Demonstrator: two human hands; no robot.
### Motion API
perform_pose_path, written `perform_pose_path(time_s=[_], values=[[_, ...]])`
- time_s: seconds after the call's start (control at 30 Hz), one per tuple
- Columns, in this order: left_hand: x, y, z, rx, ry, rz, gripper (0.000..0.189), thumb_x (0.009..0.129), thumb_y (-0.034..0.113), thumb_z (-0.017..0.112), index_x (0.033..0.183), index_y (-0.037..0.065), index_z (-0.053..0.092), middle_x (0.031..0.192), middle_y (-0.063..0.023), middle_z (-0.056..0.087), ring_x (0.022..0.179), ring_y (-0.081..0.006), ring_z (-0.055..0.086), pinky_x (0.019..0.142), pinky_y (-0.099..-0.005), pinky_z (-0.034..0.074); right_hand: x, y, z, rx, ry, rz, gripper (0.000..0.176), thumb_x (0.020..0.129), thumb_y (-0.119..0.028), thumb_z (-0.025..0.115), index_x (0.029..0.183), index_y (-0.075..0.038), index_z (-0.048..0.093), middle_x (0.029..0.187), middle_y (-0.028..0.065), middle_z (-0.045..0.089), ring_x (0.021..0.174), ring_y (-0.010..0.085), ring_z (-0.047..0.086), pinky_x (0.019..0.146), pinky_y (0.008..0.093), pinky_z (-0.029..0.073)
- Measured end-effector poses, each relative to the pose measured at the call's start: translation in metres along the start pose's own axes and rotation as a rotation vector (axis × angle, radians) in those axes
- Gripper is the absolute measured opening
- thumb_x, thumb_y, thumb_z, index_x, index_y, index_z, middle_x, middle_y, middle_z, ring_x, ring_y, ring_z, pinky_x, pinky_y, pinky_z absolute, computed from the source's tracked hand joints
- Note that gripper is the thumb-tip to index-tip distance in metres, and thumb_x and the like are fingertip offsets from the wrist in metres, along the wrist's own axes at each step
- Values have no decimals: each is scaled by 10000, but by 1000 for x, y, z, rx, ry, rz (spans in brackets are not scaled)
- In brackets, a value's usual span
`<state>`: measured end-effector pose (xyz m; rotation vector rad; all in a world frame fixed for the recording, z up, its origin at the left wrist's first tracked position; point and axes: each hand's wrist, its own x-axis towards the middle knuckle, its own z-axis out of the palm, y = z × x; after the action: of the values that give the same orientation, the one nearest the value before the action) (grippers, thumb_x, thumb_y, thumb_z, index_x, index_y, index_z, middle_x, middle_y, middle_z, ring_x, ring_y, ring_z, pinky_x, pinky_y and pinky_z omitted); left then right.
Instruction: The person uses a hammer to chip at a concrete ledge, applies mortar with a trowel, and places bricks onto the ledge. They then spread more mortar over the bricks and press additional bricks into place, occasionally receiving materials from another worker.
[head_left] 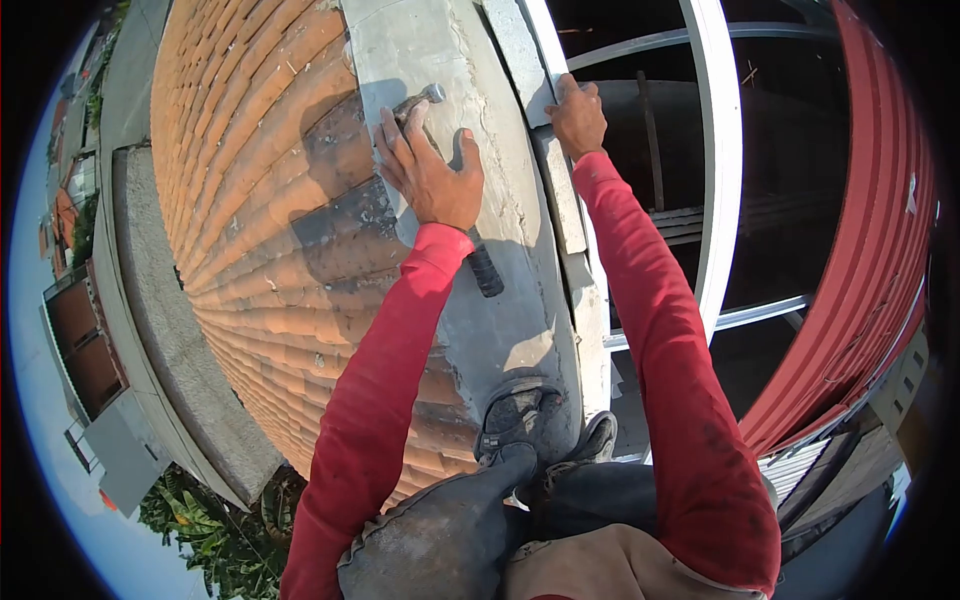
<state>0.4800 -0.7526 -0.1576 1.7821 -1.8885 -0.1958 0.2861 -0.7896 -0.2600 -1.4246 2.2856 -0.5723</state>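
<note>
My left hand [432,178] is over the grey mortar ridge [400,45] with its fingers spread. Beneath it lies a hammer; its metal head [433,93] shows past the fingertips and its black grip [486,271] sticks out below the wrist. The middle of the hammer is hidden by the hand. To the right, my right hand [578,118] has its fingers curled at the white beam [548,35] along the ridge. Its thumb side reaches the end of a pale grey strip [512,55], just above a short wooden board [562,195].
Orange clay tiles [250,180] slope away on the left. Across the dark opening [780,130] on the right run white metal beams [715,160], with red corrugated sheets [860,290] beyond. My shoes [520,415] stand on the ridge near its edge.
</note>
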Motion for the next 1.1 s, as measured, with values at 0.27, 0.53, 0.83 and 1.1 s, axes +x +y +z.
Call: perform_pose_path(time_s=[0.27, 0.53, 0.83, 1.1], values=[[1, 1, -2, -15, -27, -33, 602, 871, 307, 645, 1391, 124, 402, 1536, -217, 238, 1443, -439, 157, 1091, -708, 173, -2, -3, -11, -258, 213, -421, 555, 842, -242, 727, 1348, -134, 524, 1444, 177, 414, 1300, 388, 433, 1021, 584, 379], [3, 1, 2, -34, -7, 6, 614, 866, 316, 651, 1393, 126, 399, 1534, -219, 251, 1432, -447, 179, 1092, -690, 173, 10, -10, -24, -480, -342, -514, 542, 887, -214, 619, 1407, -132, 491, 1567, 56, 342, 1478, 303, 236, 1157, 613, 190], [3, -5, 5, 71, 21, 6, 602, 873, 379, 633, 1393, 172, 409, 1528, -218, 281, 1430, -421, 221, 1086, -662, 229, -130, 29, -240, -400, -626, -634, 312, 862, -318, 698, 816, -10, 692, 754, 194, 690, 770, 368, 701, 742, 438, 557], [44, -71, 45, 362, -71, 25, 731, 880, 631, 530, 1365, 88, 470, 1323, -198, 525, 1230, -389, 484, 1000, -541, 392, -474, 197, -297, -85, -251, 326, 195, 894, -151, 550, 976, 21, 505, 718, 184, 624, 648, 403, 627, 616, 478, 512]])
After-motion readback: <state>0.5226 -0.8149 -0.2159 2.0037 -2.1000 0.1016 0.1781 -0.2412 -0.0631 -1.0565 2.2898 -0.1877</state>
